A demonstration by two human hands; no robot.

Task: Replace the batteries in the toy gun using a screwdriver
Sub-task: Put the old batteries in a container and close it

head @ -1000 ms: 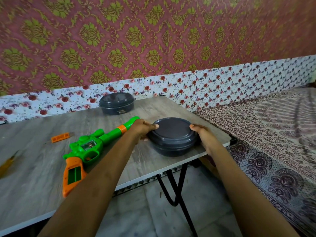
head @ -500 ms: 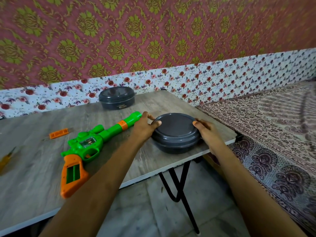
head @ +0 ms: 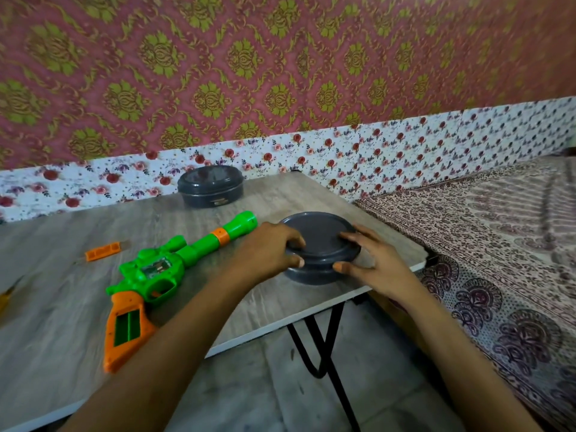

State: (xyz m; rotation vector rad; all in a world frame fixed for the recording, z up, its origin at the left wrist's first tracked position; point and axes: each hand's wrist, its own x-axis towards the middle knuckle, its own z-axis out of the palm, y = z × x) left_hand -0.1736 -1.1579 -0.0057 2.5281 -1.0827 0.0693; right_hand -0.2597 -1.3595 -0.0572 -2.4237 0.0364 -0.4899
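Now both hands' fingers (head: 293,240) clasp one of two grey tins (head: 321,247); one toy gun (head: 162,272) beside

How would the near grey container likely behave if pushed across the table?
The container is low, wide and apparently flat-based, so it would probably slide, not tip or roll. Its smooth lid may be slippery; both hands, left and right, grip its rim. It sits near the table edge and could drop off.
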